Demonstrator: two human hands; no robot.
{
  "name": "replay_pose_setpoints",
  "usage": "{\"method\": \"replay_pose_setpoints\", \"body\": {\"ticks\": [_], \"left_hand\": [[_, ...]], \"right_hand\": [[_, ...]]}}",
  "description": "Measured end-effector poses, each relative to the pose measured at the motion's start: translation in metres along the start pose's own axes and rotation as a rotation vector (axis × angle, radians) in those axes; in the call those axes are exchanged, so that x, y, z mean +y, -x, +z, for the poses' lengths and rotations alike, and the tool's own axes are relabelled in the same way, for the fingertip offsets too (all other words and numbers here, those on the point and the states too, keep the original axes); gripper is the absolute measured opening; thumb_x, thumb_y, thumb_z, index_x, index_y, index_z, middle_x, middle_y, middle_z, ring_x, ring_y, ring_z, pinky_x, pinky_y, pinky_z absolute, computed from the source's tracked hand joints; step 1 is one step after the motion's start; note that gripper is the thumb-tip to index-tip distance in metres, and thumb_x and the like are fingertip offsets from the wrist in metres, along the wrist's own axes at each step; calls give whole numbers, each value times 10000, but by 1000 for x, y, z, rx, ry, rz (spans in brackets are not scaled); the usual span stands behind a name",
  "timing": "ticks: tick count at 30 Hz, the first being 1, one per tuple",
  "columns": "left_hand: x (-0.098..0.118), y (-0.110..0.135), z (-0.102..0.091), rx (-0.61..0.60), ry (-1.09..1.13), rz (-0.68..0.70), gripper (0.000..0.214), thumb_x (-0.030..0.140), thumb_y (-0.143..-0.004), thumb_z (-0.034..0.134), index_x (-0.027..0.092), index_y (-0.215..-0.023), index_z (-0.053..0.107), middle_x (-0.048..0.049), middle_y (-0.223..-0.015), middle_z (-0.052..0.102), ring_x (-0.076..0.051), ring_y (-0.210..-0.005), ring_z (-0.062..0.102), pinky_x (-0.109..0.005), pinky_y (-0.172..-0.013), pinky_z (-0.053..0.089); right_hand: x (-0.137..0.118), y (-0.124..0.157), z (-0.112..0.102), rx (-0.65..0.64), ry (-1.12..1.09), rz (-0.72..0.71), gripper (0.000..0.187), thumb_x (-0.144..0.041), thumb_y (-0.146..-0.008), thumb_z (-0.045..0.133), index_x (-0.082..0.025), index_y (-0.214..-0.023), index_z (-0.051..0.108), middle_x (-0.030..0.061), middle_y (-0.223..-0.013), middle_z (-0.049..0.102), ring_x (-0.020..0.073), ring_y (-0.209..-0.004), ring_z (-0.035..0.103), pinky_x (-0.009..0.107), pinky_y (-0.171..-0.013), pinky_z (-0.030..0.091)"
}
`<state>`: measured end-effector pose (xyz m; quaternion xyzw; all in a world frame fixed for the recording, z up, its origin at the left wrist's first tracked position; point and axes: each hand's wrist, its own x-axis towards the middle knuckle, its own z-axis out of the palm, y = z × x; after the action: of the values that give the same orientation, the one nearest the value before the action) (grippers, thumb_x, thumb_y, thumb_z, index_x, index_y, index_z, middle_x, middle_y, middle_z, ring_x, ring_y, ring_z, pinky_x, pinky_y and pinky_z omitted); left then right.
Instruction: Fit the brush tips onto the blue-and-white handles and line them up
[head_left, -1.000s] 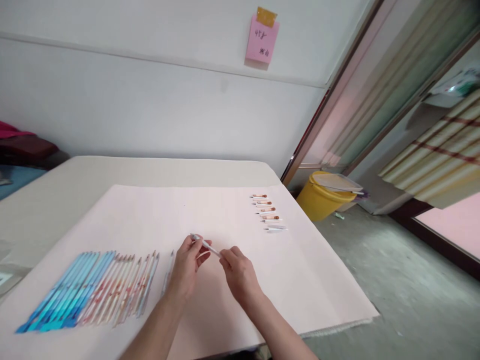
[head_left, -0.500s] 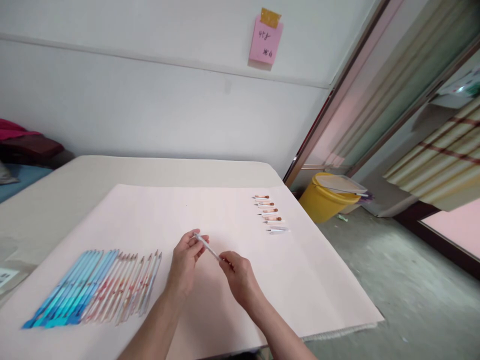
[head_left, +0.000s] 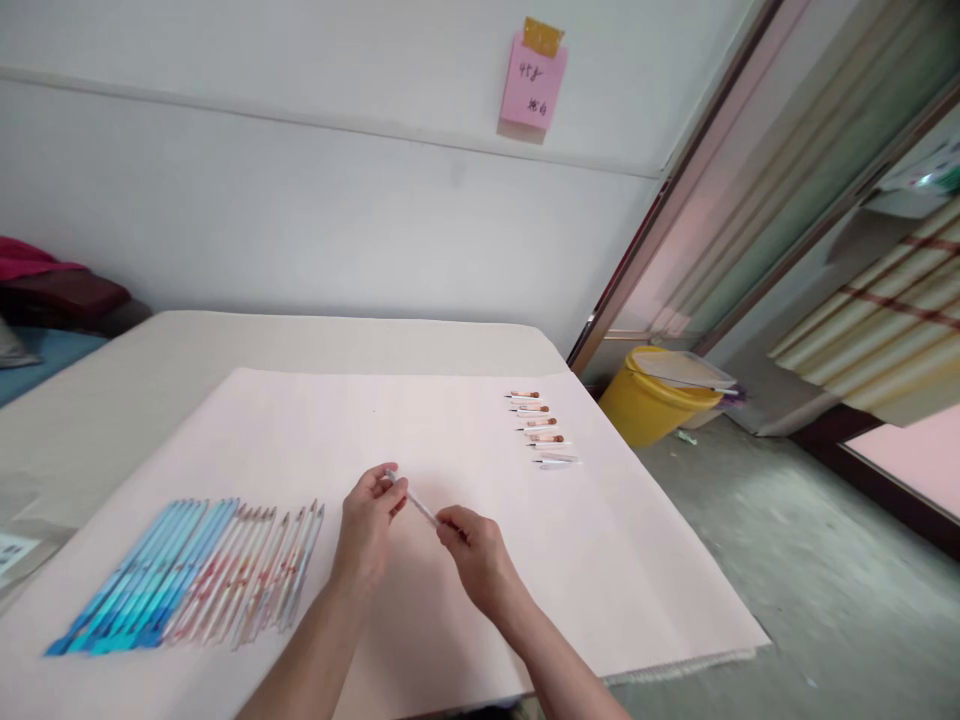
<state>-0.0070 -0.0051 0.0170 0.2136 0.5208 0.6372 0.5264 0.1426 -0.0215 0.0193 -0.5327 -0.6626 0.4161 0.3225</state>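
Note:
Above the middle of the white cloth-covered table (head_left: 637, 560), a thin whitish pen (head_left: 417, 503) slants between my two hands. My left hand (head_left: 366, 525) pinches its upper left end between thumb and fingers. The lower right end sits in the closed fingers of my right hand (head_left: 478, 552), which hide its tip. To the left lies a row of blue pens (head_left: 154, 570), side by side with several pale pens with reddish marks (head_left: 247, 575). Over on the right, several short pen pieces (head_left: 541, 423) with dark points and brown-and-white parts lie in a column.
A pale wall (head_left: 337, 220) rises behind the table, with a pink handwritten note (head_left: 534, 85) taped to it. A yellow bin (head_left: 649, 405) stands on the floor beyond the right edge. Dark red and blue cloth items lie at the far left.
The fingers of my left hand have closed in further around the pen's upper end. Both hands have shifted only slightly, and the pens on the table lie as before.

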Motion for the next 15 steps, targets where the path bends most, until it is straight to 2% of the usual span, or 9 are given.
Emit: {"method": "replay_pose_setpoints", "body": {"ticks": [4,8,13,15], "left_hand": [[0,-1,0,-52,73,-12,491,232,-588,741,173,-1045,571,-54,-848,641,-184,-885,599,-342,-809,431],[-1,-2,0,47,-9,18,451,266,-588,746,177,-1000,582,-12,-796,619,-139,-795,593,-309,-786,429],[0,-3,-1,-48,78,-14,515,212,-581,746,171,-1058,557,-67,-855,654,-193,-885,611,-347,-811,435],[0,-3,-1,-17,50,-5,500,234,-595,742,180,-1058,562,-48,-848,647,-170,-860,607,-329,-804,434]], "right_hand": [[5,-1,1,-36,-62,58,153,-218,-771,444,-188,-681,564,-38,-569,468,89,-516,389,208,-512,293],[7,-1,2,-58,-91,83,153,-234,-771,447,-190,-681,563,-46,-550,450,80,-485,370,209,-496,284],[6,-1,1,-70,-123,97,163,-239,-779,438,-187,-693,566,-34,-576,484,81,-485,388,207,-484,288],[7,-1,1,-74,-129,97,166,-245,-785,442,-186,-710,578,-31,-589,496,80,-484,394,205,-480,290]]}}
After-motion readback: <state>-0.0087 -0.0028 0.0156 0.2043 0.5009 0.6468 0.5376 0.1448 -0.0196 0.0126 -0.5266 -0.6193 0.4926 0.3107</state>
